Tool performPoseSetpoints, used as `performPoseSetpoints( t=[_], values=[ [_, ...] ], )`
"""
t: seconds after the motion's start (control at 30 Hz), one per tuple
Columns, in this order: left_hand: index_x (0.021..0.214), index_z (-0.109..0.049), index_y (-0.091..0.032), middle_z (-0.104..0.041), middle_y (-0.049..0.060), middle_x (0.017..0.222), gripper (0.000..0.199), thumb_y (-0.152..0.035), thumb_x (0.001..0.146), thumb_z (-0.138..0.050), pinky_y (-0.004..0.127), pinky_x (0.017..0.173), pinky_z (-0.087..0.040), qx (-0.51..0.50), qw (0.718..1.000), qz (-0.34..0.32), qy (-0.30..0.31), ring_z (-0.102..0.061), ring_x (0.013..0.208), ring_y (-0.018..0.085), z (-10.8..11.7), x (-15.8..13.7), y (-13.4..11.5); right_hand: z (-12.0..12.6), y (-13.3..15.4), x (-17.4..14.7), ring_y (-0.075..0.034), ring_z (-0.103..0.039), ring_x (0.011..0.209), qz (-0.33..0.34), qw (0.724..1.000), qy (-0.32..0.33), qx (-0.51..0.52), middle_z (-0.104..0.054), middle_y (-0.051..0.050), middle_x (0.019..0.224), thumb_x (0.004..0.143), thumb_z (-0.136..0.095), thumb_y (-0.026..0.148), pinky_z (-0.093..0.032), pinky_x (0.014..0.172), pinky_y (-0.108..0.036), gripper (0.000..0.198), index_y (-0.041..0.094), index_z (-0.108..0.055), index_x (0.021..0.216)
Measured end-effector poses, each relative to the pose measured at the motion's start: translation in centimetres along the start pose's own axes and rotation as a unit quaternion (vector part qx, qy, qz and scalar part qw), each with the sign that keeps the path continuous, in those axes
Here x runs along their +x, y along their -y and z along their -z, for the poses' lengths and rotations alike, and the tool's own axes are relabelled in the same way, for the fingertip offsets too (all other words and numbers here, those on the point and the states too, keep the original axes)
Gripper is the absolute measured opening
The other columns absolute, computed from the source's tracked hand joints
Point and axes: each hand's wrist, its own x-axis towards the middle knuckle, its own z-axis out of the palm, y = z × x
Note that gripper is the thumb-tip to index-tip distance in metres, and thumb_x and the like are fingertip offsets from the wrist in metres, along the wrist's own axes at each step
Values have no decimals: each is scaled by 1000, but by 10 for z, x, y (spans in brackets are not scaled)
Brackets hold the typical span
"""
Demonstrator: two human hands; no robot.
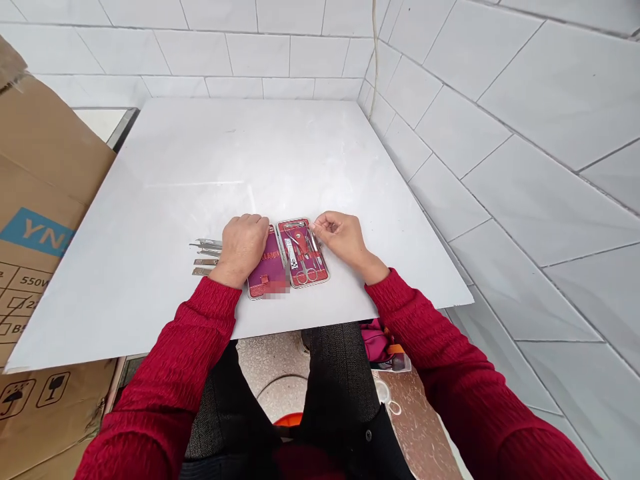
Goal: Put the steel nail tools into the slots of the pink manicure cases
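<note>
A manicure case with a purple and red lining lies opened flat near the table's front edge. My left hand is closed over the outer edge of its left half, whose red loops hold no tools in the part I see. The right half carries nail clippers, small scissors and several slim metal tools. At this half's upper right corner, my right hand pinches with thumb and forefinger beside a slim tool; what is between the fingertips is too small to tell. Left of my left hand lie several metal tools, partly hidden by it.
The white table meets tiled walls at the back and right. Large cardboard boxes stand along the left side. A cable hangs in the back corner. Below the table's right front are a pink bag and white-handled scissors.
</note>
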Motion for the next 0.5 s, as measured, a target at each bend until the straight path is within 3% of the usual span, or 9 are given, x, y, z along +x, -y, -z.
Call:
performPoseSetpoints(
  t=[0.1, 0.27, 0.4, 0.5],
  values=[
    [91, -71, -17, -72, 14, 93, 30, -22, 102, -44, 40, 70, -40, -2, 1000, 6, 6, -65, 89, 31, -1, 0, 0, -5, 24, -20, -15, -55, 60, 15, 993, 71, -93, -63, 0, 62, 94, -64, 47, -35, 60, -28, 37, 21, -64, 67],
    [89, -72, -17, -70, 14, 92, 28, -16, 100, -45, 40, 71, -40, -35, 999, 3, 0, -63, 92, 31, -4, 1, 2, -22, 58, -29, -20, -60, 64, 2, 948, 159, -277, -65, -4, 61, 89, -72, 43, -29, 59, -31, 35, 22, -62, 62],
    [91, -73, -17, -69, 14, 91, 28, -12, 97, -46, 41, 74, -41, -30, 1000, -6, 3, -62, 95, 31, -7, 1, 3, -20, 64, -33, -18, -57, 59, -17, 938, 177, -298, -64, -2, 59, 84, -68, 31, -27, 56, -31, 31, 22, -57, 56],
    [92, -73, -15, -69, 15, 91, 26, -9, 94, -48, 42, 76, -42, -35, 999, -10, 4, -62, 96, 31, -8, 1, 3, -5, 56, -46, -15, -54, 55, -22, 955, 172, -242, -61, 1, 56, 77, -67, 28, -29, 55, -28, 29, 22, -53, 53]
  ],
)
